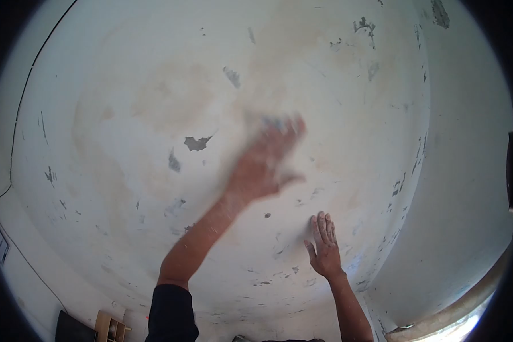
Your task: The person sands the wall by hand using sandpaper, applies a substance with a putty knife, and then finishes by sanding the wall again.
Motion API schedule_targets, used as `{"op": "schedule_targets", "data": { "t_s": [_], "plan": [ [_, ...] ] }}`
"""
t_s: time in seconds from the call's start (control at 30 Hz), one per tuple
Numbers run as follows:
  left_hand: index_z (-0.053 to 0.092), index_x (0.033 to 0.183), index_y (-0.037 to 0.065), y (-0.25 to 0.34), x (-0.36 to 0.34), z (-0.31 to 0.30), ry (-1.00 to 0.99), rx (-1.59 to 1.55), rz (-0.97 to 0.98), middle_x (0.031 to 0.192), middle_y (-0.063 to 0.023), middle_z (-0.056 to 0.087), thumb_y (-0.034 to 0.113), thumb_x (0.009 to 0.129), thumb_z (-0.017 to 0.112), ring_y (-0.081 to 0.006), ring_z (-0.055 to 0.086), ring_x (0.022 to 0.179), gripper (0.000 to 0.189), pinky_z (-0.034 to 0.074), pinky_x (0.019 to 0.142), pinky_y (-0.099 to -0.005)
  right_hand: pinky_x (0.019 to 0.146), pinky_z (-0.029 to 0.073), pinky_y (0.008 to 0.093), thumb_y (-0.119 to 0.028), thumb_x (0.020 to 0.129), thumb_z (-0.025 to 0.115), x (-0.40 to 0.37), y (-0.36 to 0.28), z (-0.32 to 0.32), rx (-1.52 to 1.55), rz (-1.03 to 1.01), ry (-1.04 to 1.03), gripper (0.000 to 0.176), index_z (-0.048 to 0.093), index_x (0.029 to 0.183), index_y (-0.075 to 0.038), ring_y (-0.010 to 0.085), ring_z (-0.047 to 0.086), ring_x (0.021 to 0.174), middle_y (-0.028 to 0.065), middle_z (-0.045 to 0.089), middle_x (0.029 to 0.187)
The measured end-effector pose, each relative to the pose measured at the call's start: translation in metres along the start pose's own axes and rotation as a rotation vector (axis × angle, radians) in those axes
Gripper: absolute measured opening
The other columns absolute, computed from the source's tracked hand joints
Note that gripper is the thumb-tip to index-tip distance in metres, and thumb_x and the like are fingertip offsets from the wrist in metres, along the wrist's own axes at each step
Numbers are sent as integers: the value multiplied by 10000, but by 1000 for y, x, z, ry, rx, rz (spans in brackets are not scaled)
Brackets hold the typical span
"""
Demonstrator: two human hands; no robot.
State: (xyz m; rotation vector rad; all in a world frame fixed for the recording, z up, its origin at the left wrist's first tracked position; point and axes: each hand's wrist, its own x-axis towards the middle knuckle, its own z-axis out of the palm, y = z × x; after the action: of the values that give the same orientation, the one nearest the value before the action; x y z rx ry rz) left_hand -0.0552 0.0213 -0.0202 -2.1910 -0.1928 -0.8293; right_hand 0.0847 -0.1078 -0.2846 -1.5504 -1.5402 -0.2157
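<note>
A white plastered surface [154,68], apparently a ceiling, fills most of the view, with tan stains and chipped grey spots. My left hand [262,157] is raised against its middle, smeared by motion. Its thumb stands out to the right, and a faint bluish patch shows near the fingertips, too blurred to name. Lower right, my right hand [325,245] lies on the same surface with fingers stretched out and whitish dust on them. A larger grey chipped patch [196,143] shows left of my left hand.
A thin black cable [21,102] runs down the left side. At the bottom left are a dark screen [74,329] and a small wooden shelf [104,328]. A plain wall [456,188] stands on the right, above a bright opening with a pale brownish edge [439,325].
</note>
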Motion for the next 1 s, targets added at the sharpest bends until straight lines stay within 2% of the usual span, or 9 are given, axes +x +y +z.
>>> {"op": "schedule_targets", "data": {
  "t_s": [0.1, 0.27, 0.4, 0.5, 0.63, 0.73, 0.83, 0.9, 1.0],
  "plan": [
    [333, 1608, 4, -63, 64, -38, 329, 284, -236, 1683, -165, 323, 524, 975, 635, -332, 299, 1558, 873, 227, 1283, -478, 1281, 185, 557, -228, 1028, 588, 0, 0, 6, -6, -6, 19, 737, 235, 1654, -65, 452, 179, 1575, 226, 213, 1707],
    [314, 1604, -26, 16, 51, 1, -31, -186, 189, 1673, -174, 340, 573, 908, 705, -322, 336, 1543, 998, 254, 1277, -430, 1280, 190, 558, -232, 1029, 587, -2, 1, 2, 15, -18, 22, 734, 238, 1654, -68, 452, 207, 1567, 230, 250, 1694],
    [297, 1619, -1, -69, 96, -30, 266, 221, 4, 1679, -176, 328, 554, 893, 731, -337, 352, 1532, 1012, 264, 1268, -464, 1278, 196, 558, -232, 1026, 591, -3, 6, 2, 32, -47, 8, 732, 248, 1651, -66, 450, 218, 1565, 229, 251, 1694],
    [274, 1627, -2, -47, 95, -30, 268, 12, -78, 1683, -171, 323, 566, 902, 716, -342, 342, 1538, 1022, 251, 1271, -476, 1278, 197, 557, -232, 1024, 595, -1, 4, 1, 9, -36, 31, 735, 249, 1650, -65, 447, 222, 1564, 224, 253, 1695],
    [262, 1636, 8, -18, 67, -12, -61, -82, 224, 1689, -164, 312, 621, 909, 673, -277, 317, 1558, 1035, 219, 1285, -462, 1277, 170, 569, -197, 1019, 593, 0, 5, -3, 25, -36, -15, 741, 236, 1643, -17, 482, 167, 1570, 264, 205, 1698],
    [267, 1639, 21, -74, 61, -41, 291, 264, -153, 1693, -154, 308, 649, 909, 649, -276, 311, 1560, 1036, 206, 1291, -458, 1278, 159, 568, -188, 1021, 591, -1, 1, 2, 35, -32, -34, 738, 234, 1641, -6, 488, 155, 1570, 272, 199, 1698],
    [285, 1635, 26, -32, 6, -12, 178, 53, -245, 1691, -149, 315, 652, 921, 627, -285, 316, 1557, 1009, 217, 1287, -455, 1277, 153, 569, -180, 1022, 589, -2, 1, 6, 19, -31, -28, 736, 233, 1640, 0, 494, 150, 1570, 277, 196, 1697],
    [290, 1632, 19, 6, -25, -5, -120, -193, 81, 1677, -152, 344, 654, 917, 634, -308, 336, 1545, 1016, 221, 1280, -486, 1276, 151, 572, -174, 1023, 586, -2, 0, 11, 9, -27, 25, 734, 230, 1640, 3, 500, 150, 1569, 281, 195, 1697],
    [268, 1648, 70, -43, -58, -29, 46, 20, -116, 1669, -153, 352, 645, 941, 603, -286, 357, 1535, 971, 230, 1285, -456, 1276, 149, 578, -174, 1029, 574, 0, 0, 8, 14, -23, 12, 726, 227, 1646, -12, 509, 148, 1566, 280, 192, 1698]
  ]
}}
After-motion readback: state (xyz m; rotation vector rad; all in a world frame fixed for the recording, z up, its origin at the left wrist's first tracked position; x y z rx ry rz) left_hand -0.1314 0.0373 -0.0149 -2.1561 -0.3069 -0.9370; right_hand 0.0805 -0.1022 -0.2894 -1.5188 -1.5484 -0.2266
